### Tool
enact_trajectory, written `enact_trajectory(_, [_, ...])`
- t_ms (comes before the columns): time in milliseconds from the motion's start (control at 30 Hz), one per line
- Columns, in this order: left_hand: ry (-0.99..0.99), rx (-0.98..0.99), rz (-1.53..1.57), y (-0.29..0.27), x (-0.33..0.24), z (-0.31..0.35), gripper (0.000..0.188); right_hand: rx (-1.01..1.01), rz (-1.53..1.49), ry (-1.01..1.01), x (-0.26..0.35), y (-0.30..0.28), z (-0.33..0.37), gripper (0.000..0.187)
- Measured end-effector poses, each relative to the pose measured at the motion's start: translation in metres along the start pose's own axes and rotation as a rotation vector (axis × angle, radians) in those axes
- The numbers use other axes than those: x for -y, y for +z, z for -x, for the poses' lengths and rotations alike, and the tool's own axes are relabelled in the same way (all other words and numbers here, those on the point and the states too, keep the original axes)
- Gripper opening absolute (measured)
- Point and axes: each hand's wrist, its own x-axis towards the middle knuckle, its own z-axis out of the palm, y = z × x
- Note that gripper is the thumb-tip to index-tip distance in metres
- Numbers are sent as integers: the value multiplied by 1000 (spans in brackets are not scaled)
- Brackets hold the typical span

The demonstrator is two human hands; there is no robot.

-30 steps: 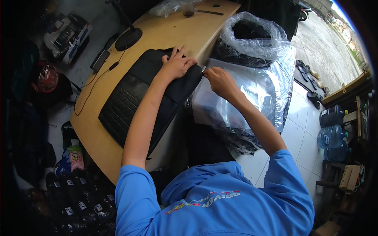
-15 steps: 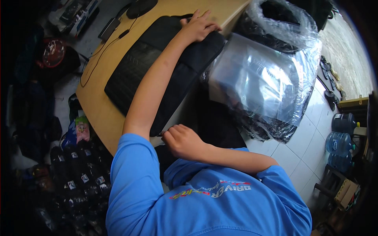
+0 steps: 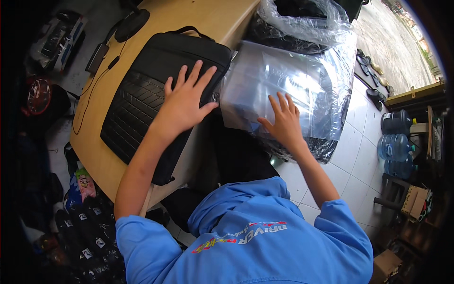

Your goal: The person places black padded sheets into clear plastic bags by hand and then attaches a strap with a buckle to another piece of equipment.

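A black bag (image 3: 135, 97) with a quilted-looking front panel and a top handle lies flat on the wooden table. Over its upper right part is my left hand (image 3: 187, 99), fingers spread and nothing held; whether the palm presses on the bag is hard to tell. To the right rests a stack of clear plastic sleeves (image 3: 302, 78) on a plastic-wrapped pile. My right hand (image 3: 283, 116) is at the near side of these sleeves, its fingers apart and touching or just above the top one.
The wooden table (image 3: 90, 137) carries a cable and a round black stand base (image 3: 132, 24). Crumpled clear plastic over a dark bundle (image 3: 302, 23) sits behind the sleeves. Water jugs (image 3: 395, 146) stand at the right on the tiled floor. Black wrapped items (image 3: 90, 236) lie at lower left.
My left hand has come back from the bag's far end to its upper right part. My right hand has left the bag's near corner, opened and moved right to the plastic sleeves.
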Motion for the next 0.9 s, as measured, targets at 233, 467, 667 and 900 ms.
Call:
enact_trajectory(233, [37, -28, -6, -3, 38, -10, 61, 162, 220, 20, -23, 17, -8, 36])
enact_trajectory(467, [144, -284, 511, 21, -46, 21, 60, -62, -180, 45, -46, -18, -37, 25])
enact_trajectory(667, [-80, -291, 458, 110, -112, 4, 84, -38, -297, 215, -29, -48, -60, 27])
enact_trajectory(900, [-85, -641, 262, 108, -79, -40, 74, 65, -308, 213, -42, -58, -62, 31])
